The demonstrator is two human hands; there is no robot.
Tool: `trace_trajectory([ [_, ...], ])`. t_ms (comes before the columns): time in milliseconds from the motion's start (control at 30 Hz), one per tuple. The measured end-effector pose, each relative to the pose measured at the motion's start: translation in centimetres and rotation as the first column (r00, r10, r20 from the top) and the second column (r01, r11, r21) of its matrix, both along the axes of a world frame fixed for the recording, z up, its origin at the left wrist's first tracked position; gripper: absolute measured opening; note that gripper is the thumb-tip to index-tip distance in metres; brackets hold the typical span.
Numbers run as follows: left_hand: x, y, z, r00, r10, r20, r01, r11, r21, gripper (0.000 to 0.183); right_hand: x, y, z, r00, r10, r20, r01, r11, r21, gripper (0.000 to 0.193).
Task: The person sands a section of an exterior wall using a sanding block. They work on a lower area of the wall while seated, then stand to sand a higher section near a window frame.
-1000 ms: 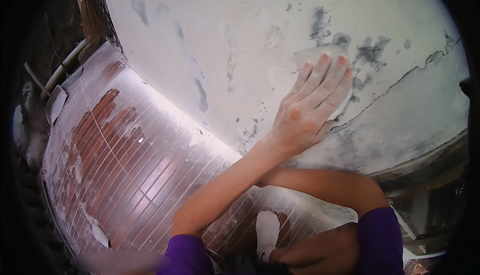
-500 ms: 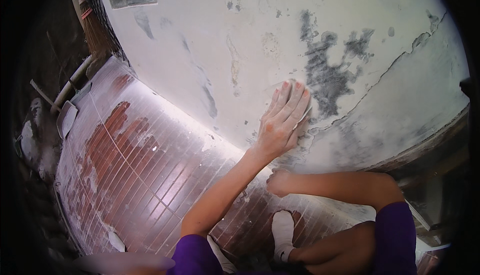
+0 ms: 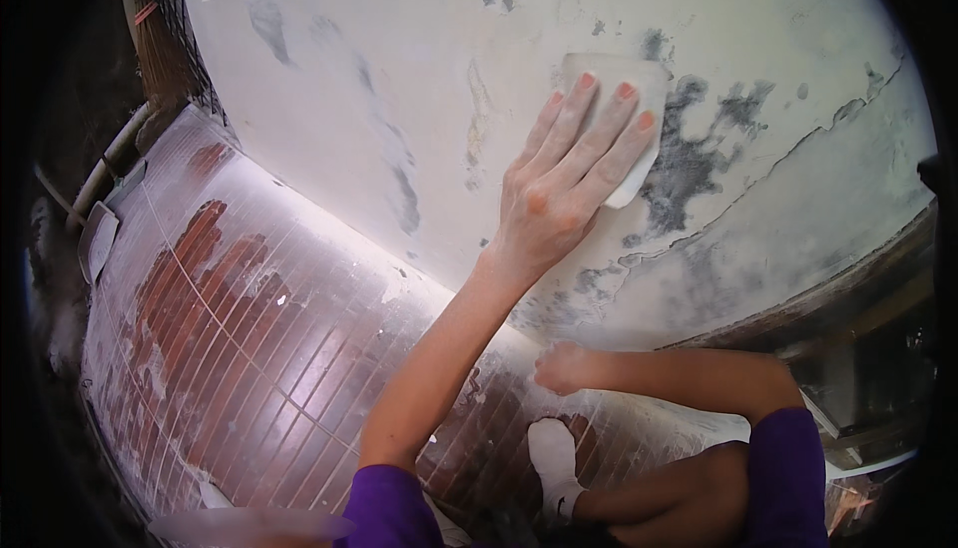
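Observation:
With fingers stretched flat, my left hand [image 3: 564,179] presses a thin white sheet, perhaps sandpaper [image 3: 631,187], against the dusty white wall [image 3: 329,109]. The sheet sticks out past the fingertips and along one side of the hand; the thumb is hidden. Just right of it lies a dark grey patch [image 3: 684,174] on the wall. My right hand [image 3: 564,366] is curled into a loose fist near the wall's lower edge, apart from the sheet. Nothing shows in that fist. White dust coats both hands.
A red-brown slatted floor [image 3: 259,318] under white dust runs along the wall's base. At the far left stand a straw broom [image 3: 160,49] and a pale dustpan [image 3: 98,239]. My socked foot [image 3: 554,458] rests below the right hand. A crack [image 3: 763,184] crosses the wall's right side.
My left hand has slid up and slightly right along the wall with the white sheet, which now shows more. The right hand has hardly moved. The view has shifted a little.

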State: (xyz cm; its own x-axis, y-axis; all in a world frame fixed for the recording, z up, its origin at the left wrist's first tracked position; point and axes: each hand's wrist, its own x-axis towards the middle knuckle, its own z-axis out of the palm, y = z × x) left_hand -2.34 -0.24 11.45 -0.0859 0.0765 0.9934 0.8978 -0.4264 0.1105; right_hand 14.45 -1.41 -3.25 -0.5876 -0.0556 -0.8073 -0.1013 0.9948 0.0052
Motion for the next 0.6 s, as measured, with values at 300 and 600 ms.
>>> trace_trajectory([
  [300, 0.2, 0.0, -9.0, 0.991, 0.084, -0.107, -0.095, 0.99, -0.108, 0.056, 1.0, 0.1, -0.5, 0.995, -0.048, -0.084, 0.044, 0.998, -0.047, 0.014],
  [600, 3.2, 0.2, -1.3, 0.997, -0.082, -0.006, 0.08, 0.978, -0.194, 0.058, 4.2, -0.6, -0.2, 0.998, -0.048, -0.05, 0.046, 0.998, -0.038, 0.015],
])
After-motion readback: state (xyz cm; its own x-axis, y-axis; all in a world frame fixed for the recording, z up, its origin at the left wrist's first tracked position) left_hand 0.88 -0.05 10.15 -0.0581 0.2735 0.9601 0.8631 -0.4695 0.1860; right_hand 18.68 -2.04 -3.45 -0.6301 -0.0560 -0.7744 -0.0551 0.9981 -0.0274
